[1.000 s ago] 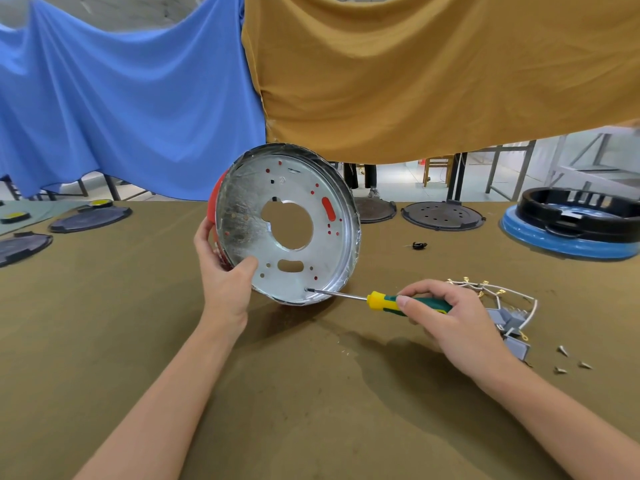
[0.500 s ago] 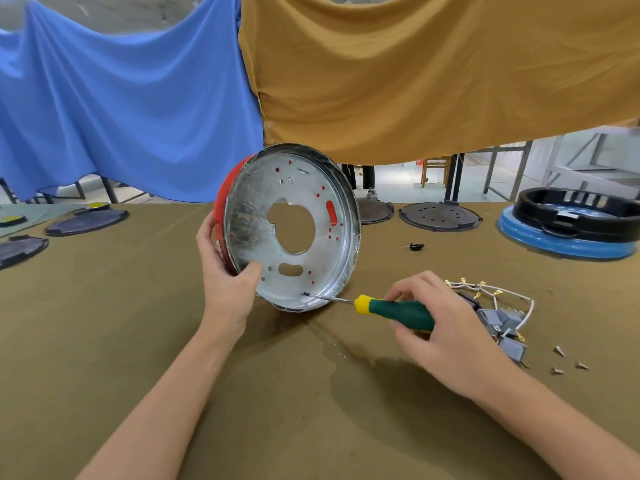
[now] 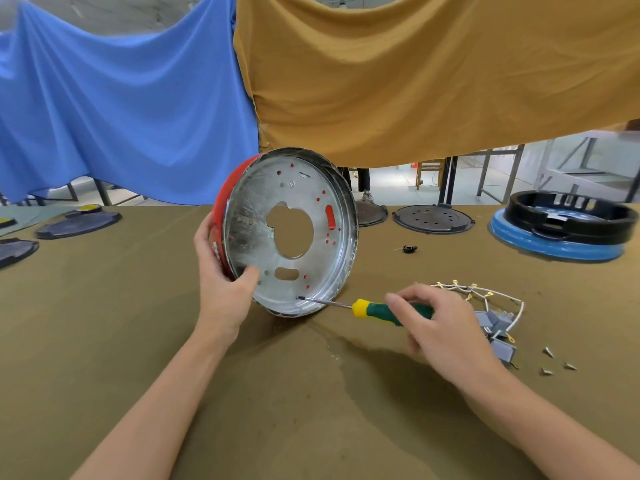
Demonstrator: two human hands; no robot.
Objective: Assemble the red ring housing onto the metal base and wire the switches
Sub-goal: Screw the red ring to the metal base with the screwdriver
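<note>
While the left hand (image 3: 221, 289) grips the round silver metal base (image 3: 291, 233) on edge on the olive table (image 3: 104, 323) — red ring housing (image 3: 221, 209) behind it — the right hand (image 3: 440, 323) grasps a green-and-yellow-handled screwdriver (image 3: 381, 310), tip at six o'clock, seemingly in a screw hole. Grey switches on white wires (image 3: 491, 320) lie at three o'clock.

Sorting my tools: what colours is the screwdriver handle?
Green with a yellow collar, on the screwdriver, clearest in the head view.
</note>
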